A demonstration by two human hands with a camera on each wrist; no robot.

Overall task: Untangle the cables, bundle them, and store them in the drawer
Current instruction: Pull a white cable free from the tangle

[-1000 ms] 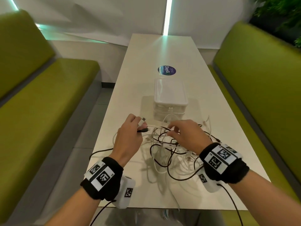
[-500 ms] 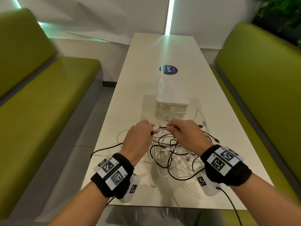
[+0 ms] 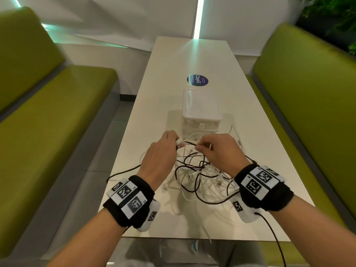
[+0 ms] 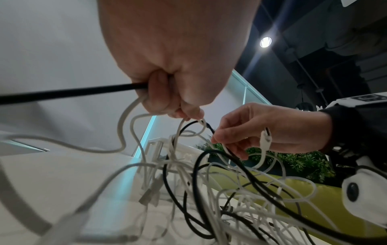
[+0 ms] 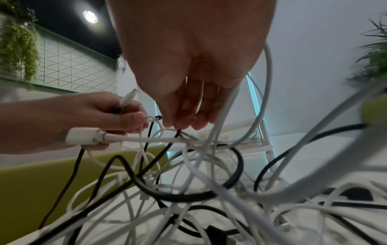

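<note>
A tangle of white and black cables (image 3: 200, 176) lies on the white table (image 3: 192, 60) in front of me. My left hand (image 3: 163, 151) grips a black cable (image 4: 69, 91) and white cable ends, with a white plug (image 5: 83, 136) below its fingers. My right hand (image 3: 217, 149) pinches a black cable (image 4: 211, 130) and a white strand close to the left hand's fingertips, above the tangle. Just behind the hands stands the small white drawer unit (image 3: 200, 112), drawers closed.
Green benches (image 3: 48, 112) (image 3: 308, 93) flank the narrow table. A round blue sticker (image 3: 197, 80) lies beyond the drawer unit. One black cable (image 3: 123, 171) trails off the table's left edge. Plants (image 3: 337, 16) stand at the far right.
My left hand has moved right and forward, bringing its cable ends up to my right hand. Both hands now meet over the tangle, just in front of the drawer unit.
</note>
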